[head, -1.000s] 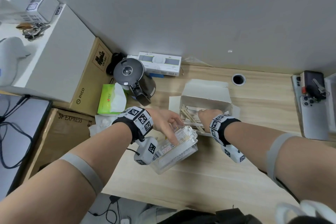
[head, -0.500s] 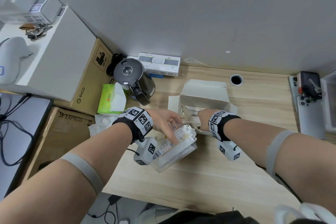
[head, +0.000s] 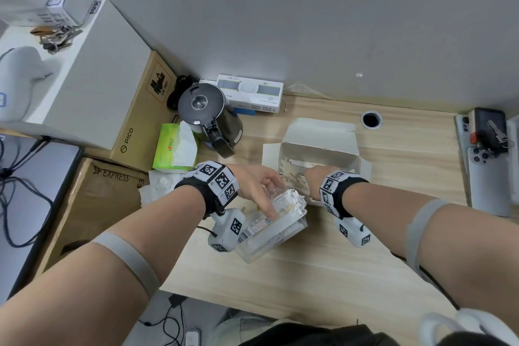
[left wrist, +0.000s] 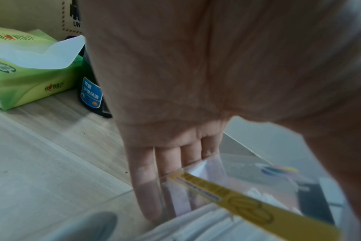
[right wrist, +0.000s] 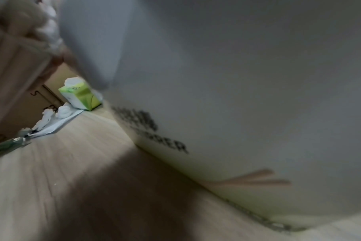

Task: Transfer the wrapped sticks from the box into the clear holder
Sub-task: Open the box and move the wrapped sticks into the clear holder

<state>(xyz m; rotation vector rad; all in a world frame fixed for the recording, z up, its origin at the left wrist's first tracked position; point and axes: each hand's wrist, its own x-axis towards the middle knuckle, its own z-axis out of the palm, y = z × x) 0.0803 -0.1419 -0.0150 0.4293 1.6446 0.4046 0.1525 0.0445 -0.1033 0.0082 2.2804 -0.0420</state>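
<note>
Left hand (head: 254, 187) grips clear holder (head: 276, 229); right hand (head: 314, 174) reaches into box (head: 320, 153).

head view looks down; wrist views sit close, sharing the tissue pack (left wrist: 29, 68).

Landmark: open box (head: 320, 149) on desk (head: 280, 275). Clear holder (head: 269, 230) just before its left end. Kettle (head: 209, 118) left of box, tissue pack (head: 175, 149) further left. Cable hole (head: 371, 119) behind-right; phones (head: 486, 174) far right.
</note>
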